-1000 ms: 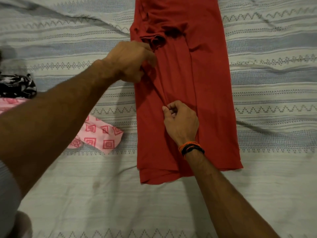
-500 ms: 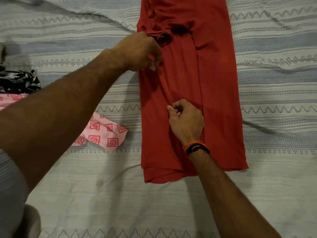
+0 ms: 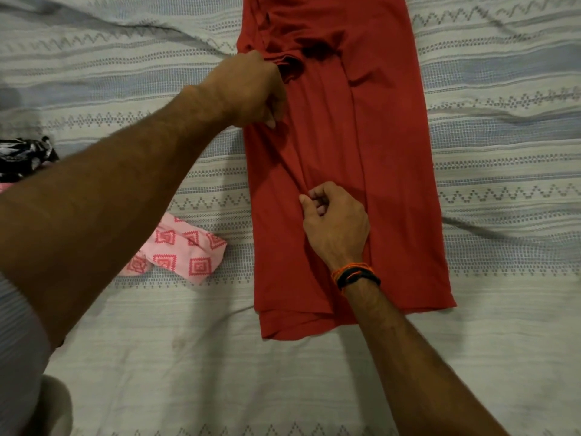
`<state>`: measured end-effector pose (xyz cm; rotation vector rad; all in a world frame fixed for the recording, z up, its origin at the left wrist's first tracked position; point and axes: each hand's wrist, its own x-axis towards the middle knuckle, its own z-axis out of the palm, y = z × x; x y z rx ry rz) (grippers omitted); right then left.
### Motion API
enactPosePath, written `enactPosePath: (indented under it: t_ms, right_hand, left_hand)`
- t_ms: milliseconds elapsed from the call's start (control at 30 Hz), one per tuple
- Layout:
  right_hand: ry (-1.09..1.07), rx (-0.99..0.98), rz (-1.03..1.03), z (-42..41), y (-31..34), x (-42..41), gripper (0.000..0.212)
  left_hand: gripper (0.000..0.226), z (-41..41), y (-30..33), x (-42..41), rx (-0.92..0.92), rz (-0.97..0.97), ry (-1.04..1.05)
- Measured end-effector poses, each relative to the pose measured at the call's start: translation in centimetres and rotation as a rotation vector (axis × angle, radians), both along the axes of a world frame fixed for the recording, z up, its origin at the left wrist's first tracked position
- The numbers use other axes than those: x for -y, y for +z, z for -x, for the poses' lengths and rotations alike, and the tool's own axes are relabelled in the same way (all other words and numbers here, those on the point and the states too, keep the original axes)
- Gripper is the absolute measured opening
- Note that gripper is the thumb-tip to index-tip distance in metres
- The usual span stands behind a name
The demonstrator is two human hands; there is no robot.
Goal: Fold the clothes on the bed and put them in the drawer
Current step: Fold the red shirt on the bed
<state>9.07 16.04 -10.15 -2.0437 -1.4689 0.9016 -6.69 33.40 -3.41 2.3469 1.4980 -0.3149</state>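
A red shirt (image 3: 393, 184) lies lengthwise on the bed, its sides folded inward into a long strip, hem toward me. My left hand (image 3: 251, 89) is curled over the shirt's left edge just below the folded sleeve and pinches the cloth there. Lower down, my right hand (image 3: 336, 225) sits on the middle of the shirt, fingers curled, pinching a ridge of red fabric between thumb and fingers. An orange and black band circles that wrist. The shirt's collar end runs out of the top of the view.
A pink cloth with red square patterns (image 3: 185, 250) lies left of the shirt. A black and white garment (image 3: 22, 152) sits at the far left edge. The striped grey and white bedsheet (image 3: 503, 152) covers the whole bed.
My left hand has slid up the shirt's left edge toward the folded sleeve. My right hand has stayed on the same pinch of fabric in the middle.
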Motion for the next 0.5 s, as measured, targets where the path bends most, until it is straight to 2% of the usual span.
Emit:
enactPosePath:
  t_ms: [167, 333, 500]
  right_hand:
    - [-0.008, -0.019, 0.0, -0.2, -0.2, 0.0, 0.011]
    - [-0.025, -0.05, 0.084, -0.2, 0.3, -0.8, 0.011]
    - [-0.036, -0.089, 0.076, -0.2, 0.4, -0.6, 0.011]
  left_hand:
    - [0.011, 0.4, -0.8, 0.4, 0.029, -0.097, -0.027]
    - [0.011, -1.0, -1.6, 0.6, 0.09, -0.285, -0.092]
    - [0.015, -3.6, -3.3, 1.5, 0.033, -0.27, -0.097]
